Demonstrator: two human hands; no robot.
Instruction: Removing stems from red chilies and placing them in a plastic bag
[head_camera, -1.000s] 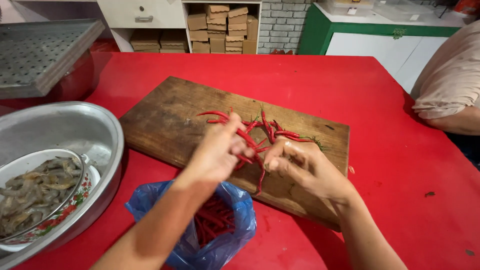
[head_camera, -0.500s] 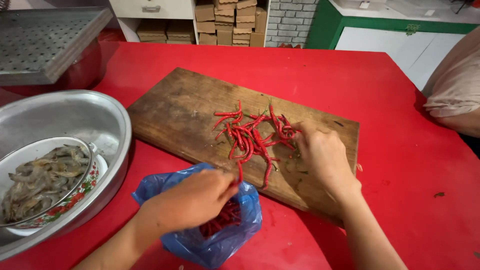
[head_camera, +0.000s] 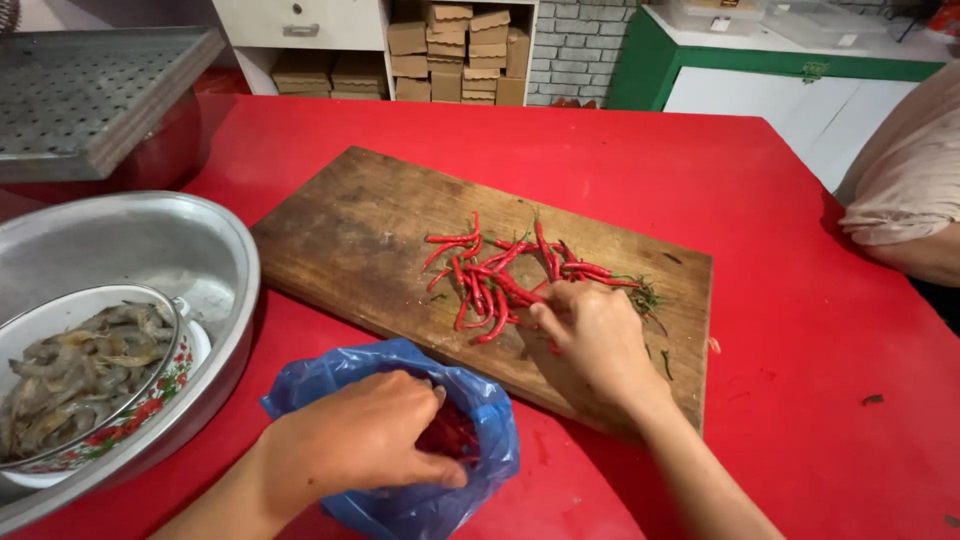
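Red chilies (head_camera: 500, 275) lie in a loose heap at the middle of the frame, on a wooden cutting board (head_camera: 360, 240) set slantwise on a red table (head_camera: 780, 210). The heap sits just up and left of the right hand (head_camera: 590, 335), whose fingertips touch the nearest chilies at the heap's lower right edge. That hand lies palm down on the board, fingers bent and pinching at the chilies; whether it has closed on one cannot be told. Its forearm runs off toward the lower right corner of the frame.

Lower centre, the left hand (head_camera: 365, 440) reaches into the mouth of a blue plastic bag (head_camera: 490, 425), where more red chilies (head_camera: 450, 435) show. Its fingers curl downward around some of them, knuckles up, with the forearm coming in from the bottom edge.

At the left edge stands a wide metal basin (head_camera: 130, 245) holding a flowered bowl (head_camera: 175, 375) with a wire strainer of raw shrimp (head_camera: 75, 365). A perforated metal tray (head_camera: 90, 90) fills the upper left. Stacked brown cardboard boxes (head_camera: 450, 50) sit at top centre beneath a white drawer unit, and a green and white cabinet (head_camera: 790, 85) is at the upper right. Another person's arm (head_camera: 905, 185), in a pale sleeve, rests at the right edge.
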